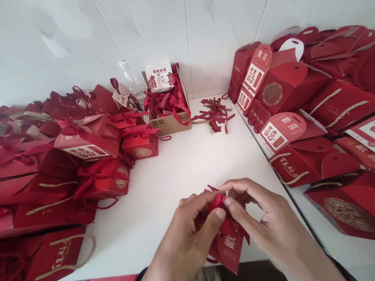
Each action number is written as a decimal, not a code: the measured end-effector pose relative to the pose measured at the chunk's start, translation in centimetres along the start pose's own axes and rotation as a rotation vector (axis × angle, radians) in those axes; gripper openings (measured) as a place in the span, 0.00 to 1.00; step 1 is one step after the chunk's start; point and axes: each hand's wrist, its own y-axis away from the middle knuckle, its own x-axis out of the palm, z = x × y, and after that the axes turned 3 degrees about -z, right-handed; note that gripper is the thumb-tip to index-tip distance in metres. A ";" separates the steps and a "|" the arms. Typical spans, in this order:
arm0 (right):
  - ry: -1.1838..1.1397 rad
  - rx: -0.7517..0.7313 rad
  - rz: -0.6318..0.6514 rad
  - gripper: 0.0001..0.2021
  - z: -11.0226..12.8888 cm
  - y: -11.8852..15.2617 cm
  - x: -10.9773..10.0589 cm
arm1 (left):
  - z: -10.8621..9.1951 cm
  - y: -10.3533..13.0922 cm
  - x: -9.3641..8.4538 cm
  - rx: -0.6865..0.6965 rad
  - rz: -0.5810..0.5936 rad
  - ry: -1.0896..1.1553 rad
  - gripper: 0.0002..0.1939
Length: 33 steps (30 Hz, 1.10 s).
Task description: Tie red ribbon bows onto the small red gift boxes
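Note:
A small red gift box (230,246) with pale printed characters is at the table's near edge, between my hands. On top of it is a red ribbon (217,201), gathered into a knot or bow. My left hand (188,233) pinches the ribbon's near side between thumb and index finger. From the other side, my right hand (254,208) grips the same ribbon with thumb and fingertips. One ribbon end sticks out at the box's right side. My fingers hide part of the knot and much of the box's upper side.
Ribbon-tied red boxes (102,178) crowd the left. At the back stand a cardboard box (172,123) of red ribbons and a clear bottle (127,75). Loose red ribbon pieces (214,114) lie beside them. More red boxes (290,86) are stacked on the right, against the tiled wall.

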 end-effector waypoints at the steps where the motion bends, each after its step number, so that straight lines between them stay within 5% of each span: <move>1: 0.001 -0.021 0.001 0.07 0.0 0.1 0.0 | 0.0 0.0 0.0 0.007 -0.014 0.001 0.17; 12: 0.102 -0.174 0.064 0.09 -0.8 1.2 0.3 | 0.1 -0.2 0.3 0.005 -0.072 0.156 0.20; 18: 0.133 -0.170 -0.022 0.06 -1.0 1.0 0.6 | 1.2 1.5 0.0 -0.228 -0.304 0.223 0.15; 21: 0.156 -0.164 -0.035 0.04 -1.1 1.2 0.7 | 1.9 1.4 0.0 -0.175 -0.191 0.257 0.16; 24: 0.151 -0.145 -0.036 0.02 -1.1 1.4 0.6 | 2.0 1.0 0.7 -0.157 -0.137 0.337 0.18; 29: 0.122 -0.138 -0.097 0.02 -0.7 1.3 0.1 | 1.4 1.0 2.6 -0.191 -0.319 0.536 0.20; 33: 0.067 -0.107 -0.142 0.04 -0.5 1.5 0.1 | 1.0 1.5 3.3 -0.158 -0.358 0.541 0.17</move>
